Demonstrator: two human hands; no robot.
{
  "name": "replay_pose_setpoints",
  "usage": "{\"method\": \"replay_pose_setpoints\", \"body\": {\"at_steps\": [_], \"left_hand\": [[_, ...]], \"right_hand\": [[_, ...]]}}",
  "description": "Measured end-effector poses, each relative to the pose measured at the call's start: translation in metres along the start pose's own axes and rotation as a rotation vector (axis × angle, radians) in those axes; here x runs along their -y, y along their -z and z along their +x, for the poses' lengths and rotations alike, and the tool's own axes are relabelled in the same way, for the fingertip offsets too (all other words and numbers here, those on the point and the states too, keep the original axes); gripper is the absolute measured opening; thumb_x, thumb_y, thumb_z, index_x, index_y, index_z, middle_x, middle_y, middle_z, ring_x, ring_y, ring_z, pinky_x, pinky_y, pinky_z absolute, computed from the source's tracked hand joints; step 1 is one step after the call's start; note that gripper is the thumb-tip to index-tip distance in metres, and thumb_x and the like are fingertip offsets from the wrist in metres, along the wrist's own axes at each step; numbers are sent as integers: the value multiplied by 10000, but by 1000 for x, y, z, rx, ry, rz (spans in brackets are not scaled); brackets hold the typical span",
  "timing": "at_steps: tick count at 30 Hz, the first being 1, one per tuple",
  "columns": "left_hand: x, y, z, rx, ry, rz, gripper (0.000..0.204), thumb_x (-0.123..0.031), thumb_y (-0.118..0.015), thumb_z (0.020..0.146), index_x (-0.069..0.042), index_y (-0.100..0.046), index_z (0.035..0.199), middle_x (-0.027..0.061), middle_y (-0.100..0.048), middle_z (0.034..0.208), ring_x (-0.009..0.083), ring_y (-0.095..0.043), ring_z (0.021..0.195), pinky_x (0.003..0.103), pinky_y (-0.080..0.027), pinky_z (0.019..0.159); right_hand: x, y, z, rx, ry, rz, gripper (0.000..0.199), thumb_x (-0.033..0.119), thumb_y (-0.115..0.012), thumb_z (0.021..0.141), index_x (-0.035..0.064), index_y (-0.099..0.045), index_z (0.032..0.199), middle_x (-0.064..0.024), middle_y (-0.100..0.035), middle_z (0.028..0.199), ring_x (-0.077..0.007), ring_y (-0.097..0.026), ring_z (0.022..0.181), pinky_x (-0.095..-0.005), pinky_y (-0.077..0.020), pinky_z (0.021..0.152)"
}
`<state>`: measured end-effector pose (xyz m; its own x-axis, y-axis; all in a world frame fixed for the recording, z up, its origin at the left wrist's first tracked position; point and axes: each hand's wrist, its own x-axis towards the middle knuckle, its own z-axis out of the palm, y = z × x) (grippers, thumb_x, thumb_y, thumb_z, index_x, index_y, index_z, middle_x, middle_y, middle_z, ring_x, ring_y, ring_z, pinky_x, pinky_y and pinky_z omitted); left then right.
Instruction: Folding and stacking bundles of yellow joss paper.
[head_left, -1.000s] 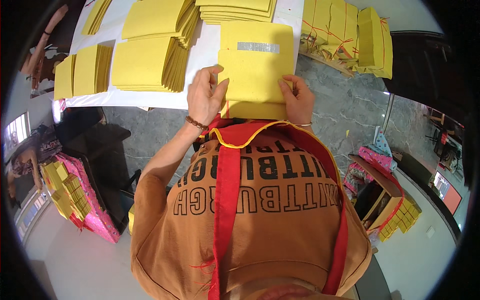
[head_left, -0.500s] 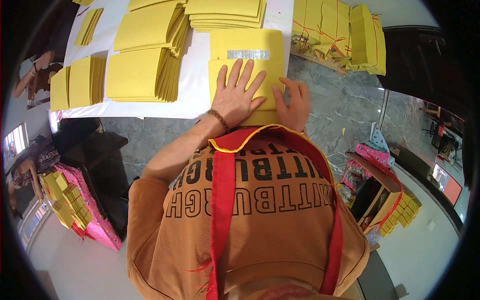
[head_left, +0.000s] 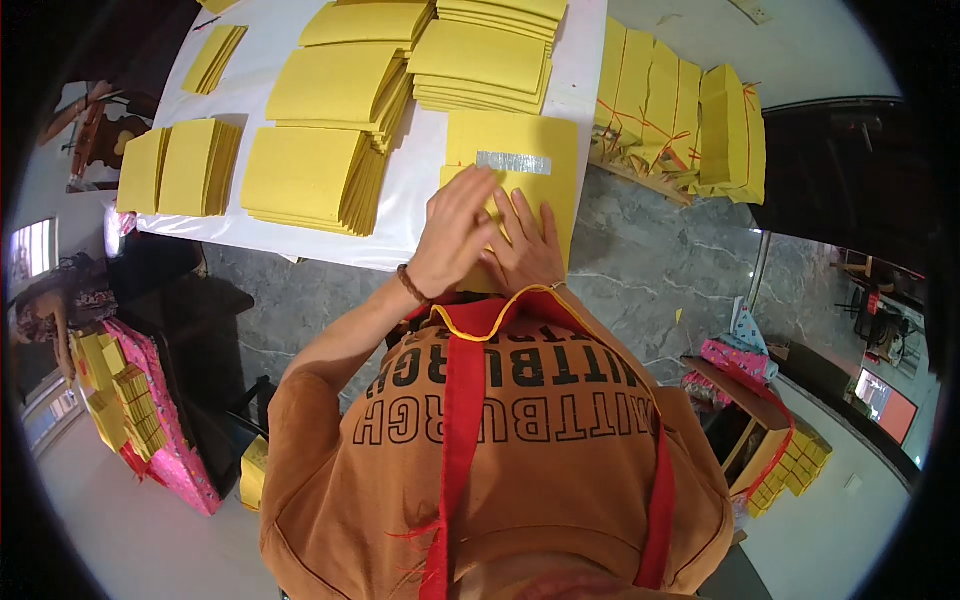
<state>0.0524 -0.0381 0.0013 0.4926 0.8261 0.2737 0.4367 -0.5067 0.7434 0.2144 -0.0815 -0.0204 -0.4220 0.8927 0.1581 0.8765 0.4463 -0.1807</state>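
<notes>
At lower right, an open wooden rack (head_left: 765,460), its inside too dark to read, stood beside small yellow bundles (head_left: 792,472). The yellow paper stack (head_left: 512,133) lay at the tabletop's (head_left: 408,185) near right edge, beneath the right hand's (head_left: 530,250) spread, open fingers; the left hand (head_left: 453,235) bent beside them, its grip unclear. Red-tied packets (head_left: 670,105) sat beyond the tabletop's right side.

White-covered tabletop (head_left: 415,190), loaded.
Yellow paper stacks (head_left: 303,175) from near edge back; silver-patched yellow paper (head_left: 512,138) at near right corner.
</notes>
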Motion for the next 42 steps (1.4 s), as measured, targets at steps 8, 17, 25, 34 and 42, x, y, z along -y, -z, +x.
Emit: {"method": "replay_pose_setpoints", "body": {"at_steps": [8,17,25,34,42], "left_hand": [[-2,5,-7,219,-141,434,809,-473,-611,753,-31,-301,1356,226,-257,1404,366,-244,1300,472,-196,1051],[-15,-24,4,167,-533,949,547,-261,-557,707,77,-500,1133,192,-556,1029,291,-544,908,373,-459,752],[-49,74,88,148,-324,529,475,-40,-571,684,-104,-556,1154,59,-623,958,239,-577,836,350,-464,678],[102,46,173,47,-233,826,417,-97,-507,806,-217,-524,1205,5,-579,1126,202,-522,1006,375,-377,831],[99,35,174,547,-52,1019,739,-97,-559,763,-276,-231,1400,77,-271,1433,281,-329,1261,439,-294,998]], "right_hand": [[-22,10,2,-12,-68,563,589,236,-547,840,122,-309,1367,-134,-250,1441,-272,-227,1336,-447,-172,1072],[-57,27,-1,-258,-370,2121,584,46,-453,898,137,-188,1411,-142,-297,1406,-262,-315,1299,-364,-266,1056],[-81,36,-17,-578,-715,1731,385,211,-442,942,78,-386,1300,-86,-517,1206,-188,-536,1054,-324,-433,878],[-51,4,-23,-451,-647,1518,260,87,-530,892,30,-542,1145,-31,-595,1035,-88,-538,907,-226,-432,814],[-55,-1,-22,-405,-693,1387,242,116,-549,881,34,-572,1107,-24,-611,1004,-74,-550,845,-216,-452,735]]}}
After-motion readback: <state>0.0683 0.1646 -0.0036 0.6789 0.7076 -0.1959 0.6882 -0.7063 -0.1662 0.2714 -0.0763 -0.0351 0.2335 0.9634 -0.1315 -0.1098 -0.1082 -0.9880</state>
